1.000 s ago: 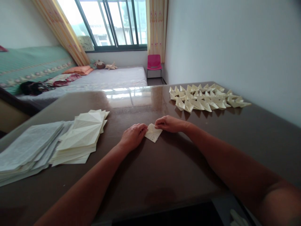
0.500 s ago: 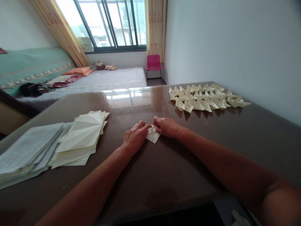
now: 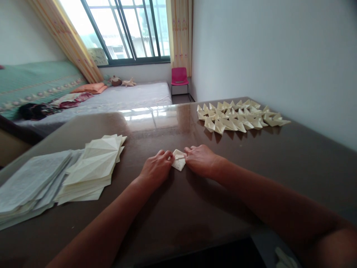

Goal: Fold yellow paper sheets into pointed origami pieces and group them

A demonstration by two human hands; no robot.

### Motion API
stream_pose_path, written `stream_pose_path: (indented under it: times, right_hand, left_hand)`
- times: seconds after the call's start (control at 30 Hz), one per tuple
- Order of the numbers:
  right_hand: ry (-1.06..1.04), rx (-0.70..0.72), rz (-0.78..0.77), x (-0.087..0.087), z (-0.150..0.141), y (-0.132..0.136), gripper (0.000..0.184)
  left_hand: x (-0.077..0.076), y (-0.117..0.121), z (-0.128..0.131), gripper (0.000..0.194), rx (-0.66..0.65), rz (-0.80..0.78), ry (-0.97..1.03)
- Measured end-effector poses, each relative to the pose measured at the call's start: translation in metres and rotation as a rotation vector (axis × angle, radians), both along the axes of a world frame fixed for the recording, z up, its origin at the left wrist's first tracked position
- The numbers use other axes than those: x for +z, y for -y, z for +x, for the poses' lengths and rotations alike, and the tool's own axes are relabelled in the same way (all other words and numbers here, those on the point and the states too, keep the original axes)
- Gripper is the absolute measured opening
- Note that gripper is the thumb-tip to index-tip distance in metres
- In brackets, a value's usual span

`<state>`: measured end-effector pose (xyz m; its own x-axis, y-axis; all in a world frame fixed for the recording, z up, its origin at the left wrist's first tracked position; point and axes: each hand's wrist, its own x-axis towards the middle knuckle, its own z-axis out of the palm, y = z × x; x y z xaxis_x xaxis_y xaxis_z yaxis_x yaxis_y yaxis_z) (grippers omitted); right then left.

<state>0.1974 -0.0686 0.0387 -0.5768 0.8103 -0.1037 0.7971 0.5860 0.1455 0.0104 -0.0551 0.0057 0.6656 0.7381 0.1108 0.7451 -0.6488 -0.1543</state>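
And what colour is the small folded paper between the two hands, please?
The folded paper is pale cream, near white; the head view shows it best.

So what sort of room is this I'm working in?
Most likely a bedroom in a home: beyond the table is a bed with orange bedding on it, and patterned curtains hang at the window.

Daylight reaches me from the window [image 3: 126, 31] ahead, blown out to near white, and throws a pale, glaring reflection [image 3: 147, 113] onto the glossy tabletop [image 3: 212, 216]. My 2 forearms [image 3: 111, 217] sit in dimmer light, with soft dark shadows beneath them. Wide-angle distortion tilts the left curtain [image 3: 64, 37], and my right elbow [image 3: 334, 242] blurs near the lower corner.
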Motion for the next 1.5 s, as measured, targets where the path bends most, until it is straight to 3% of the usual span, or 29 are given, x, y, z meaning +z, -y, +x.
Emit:
stream_pose_path:
  times: [0.17, 0.33, 0.5, 0.67, 0.8, 0.93, 1.0, 1.1, 1.2, 1.27, 1.4, 1.5]
  right_hand:
    - [-0.037, -0.090, -0.027, 0.000, 0.000, -0.008, 0.024]
    - [-0.261, -0.214, 0.030, -0.015, 0.003, -0.031, 0.036]
    - [-0.529, -0.228, -0.211, -0.030, 0.007, -0.046, 0.026]
    - [-0.980, -0.097, -0.397, -0.036, 0.003, -0.052, 0.015]
    - [-1.284, -0.126, -0.396, -0.041, -0.002, -0.055, 0.027]
    - [-1.416, -0.234, -0.499, -0.046, -0.003, -0.058, 0.035]
    - [-1.432, -0.253, -0.562, -0.048, -0.003, -0.059, 0.040]
    - [-1.452, -0.274, -0.498, -0.051, -0.003, -0.061, 0.050]
    - [-1.340, -0.212, -0.349, -0.051, -0.003, -0.060, 0.036]
    - [-1.183, -0.144, -0.201, -0.047, -0.004, -0.055, 0.023]
    - [-0.756, -0.035, 0.150, -0.036, -0.005, -0.041, 0.011]
    - [-0.450, 0.059, 0.244, -0.029, -0.004, -0.035, 0.014]
  left_hand:
    - [0.001, 0.004, -0.005, 0.027, -0.034, -0.020, 0.064]
    - [0.000, 0.002, -0.007, 0.018, -0.031, -0.027, 0.188]
    - [-0.004, -0.004, -0.005, 0.021, 0.067, -0.077, 0.292]
    - [-0.007, -0.009, -0.007, 0.034, 0.090, -0.133, 0.445]
    - [-0.010, -0.019, -0.013, 0.025, 0.141, -0.239, 0.609]
    - [-0.014, -0.031, -0.017, 0.024, 0.195, -0.442, 0.974]
    - [-0.016, -0.033, -0.015, 0.025, 0.181, -0.590, 1.160]
    - [-0.018, -0.033, -0.012, 0.031, 0.187, -0.756, 1.348]
    - [-0.021, -0.032, -0.010, 0.031, 0.172, -0.790, 1.360]
    - [-0.022, -0.032, -0.011, 0.027, 0.161, -0.692, 1.274]
    - [-0.015, -0.028, -0.014, 0.030, 0.152, -0.165, 0.935]
    - [-0.008, -0.024, -0.017, 0.021, 0.071, 0.020, 0.638]
